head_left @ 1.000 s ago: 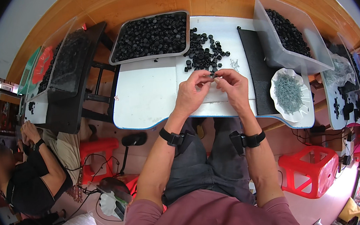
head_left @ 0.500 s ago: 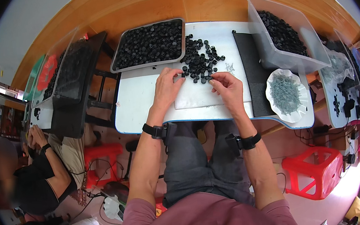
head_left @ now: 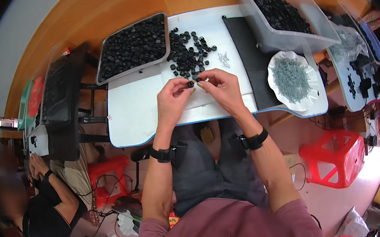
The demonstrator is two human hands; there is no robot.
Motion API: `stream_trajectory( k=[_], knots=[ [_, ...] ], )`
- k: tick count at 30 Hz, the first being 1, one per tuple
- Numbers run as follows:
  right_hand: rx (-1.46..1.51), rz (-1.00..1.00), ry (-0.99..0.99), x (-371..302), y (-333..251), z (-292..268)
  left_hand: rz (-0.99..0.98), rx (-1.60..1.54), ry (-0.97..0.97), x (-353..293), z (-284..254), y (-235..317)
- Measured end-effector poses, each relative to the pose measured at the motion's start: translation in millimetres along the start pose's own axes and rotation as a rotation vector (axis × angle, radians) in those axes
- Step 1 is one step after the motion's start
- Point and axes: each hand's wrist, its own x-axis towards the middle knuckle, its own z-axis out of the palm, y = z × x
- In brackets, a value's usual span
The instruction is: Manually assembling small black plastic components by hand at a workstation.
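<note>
Above the near part of the white table (head_left: pixel 130 125), my two hands meet with their fingertips close together. My left hand (head_left: pixel 171 101) pinches a small round black cap (head_left: pixel 191 84), its hollow side partly showing. The thumb and forefinger of my right hand (head_left: pixel 224 89) are closed on another small black piece, seemingly a cap, mostly covered by the fingers. Just beyond the fingertips lies a loose pile of black caps (head_left: pixel 188 57), spread over a white sheet (head_left: pixel 234 78). Beside the pile, to the right, are a few small pale screws or pins (head_left: pixel 224 60).
A metal tray (head_left: pixel 135 72) full of black caps stands behind left. To the right are a dark mat (head_left: pixel 254 64), a scalloped white dish (head_left: pixel 302 105) of small grey screw-like pieces, and a clear bin (head_left: pixel 296 41) of caps. Another person (head_left: pixel 52 204) sits at left; a red stool (head_left: pixel 335 158) stands right.
My hands have come together from either side of the pile's near edge, now drawn nearer with small black pieces in the fingers. The view has shifted, so the table appears higher and further left.
</note>
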Motion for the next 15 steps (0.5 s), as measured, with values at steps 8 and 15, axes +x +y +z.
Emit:
stream_trajectory(
  k=[8, 15],
  knots=[
    [-0.08, -0.079, -0.043, 0.7, -4.4, -1.0, 0.045, -0.036, -0.005, -1.5, 0.4, -6.4],
    [-0.1, -0.084, -0.046, 0.1, -3.6, 0.2, 0.063, -0.081, 0.008, -2.2, -1.0, -10.7]
  ],
)
